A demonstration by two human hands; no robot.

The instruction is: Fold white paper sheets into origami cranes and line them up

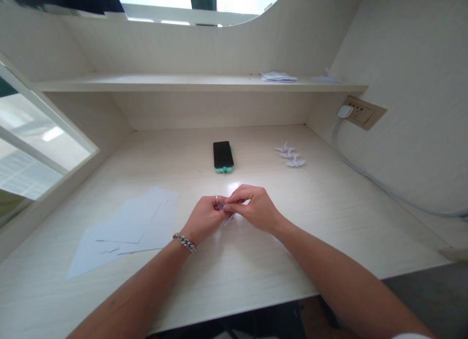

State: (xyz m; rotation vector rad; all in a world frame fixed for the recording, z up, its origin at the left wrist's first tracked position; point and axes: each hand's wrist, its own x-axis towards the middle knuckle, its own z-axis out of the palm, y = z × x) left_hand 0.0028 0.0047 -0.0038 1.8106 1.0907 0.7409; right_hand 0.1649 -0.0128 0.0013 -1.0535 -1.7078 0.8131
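Over the middle of the desk, my left hand (205, 217) and my right hand (258, 208) meet around a small piece of folded white paper (228, 219). Both hands are closed on it, with the right thumb and fingers pinching its upper part. One pointed end sticks out below the fingers, and most of the paper is hidden by them. To the right, beyond my hands, three folded paper cranes (294, 162) stand in a short row. White paper sheets (126, 227) lie overlapping to the left of my left hand.
A black phone (223, 155) lies beyond my hands on something green. Folded papers (278, 77) rest on the shelf (175, 84) above. A white plug (344, 111) sits in the right wall socket, its cable (380, 185) running along the desk's right side. A mirror (40, 134) leans at left.
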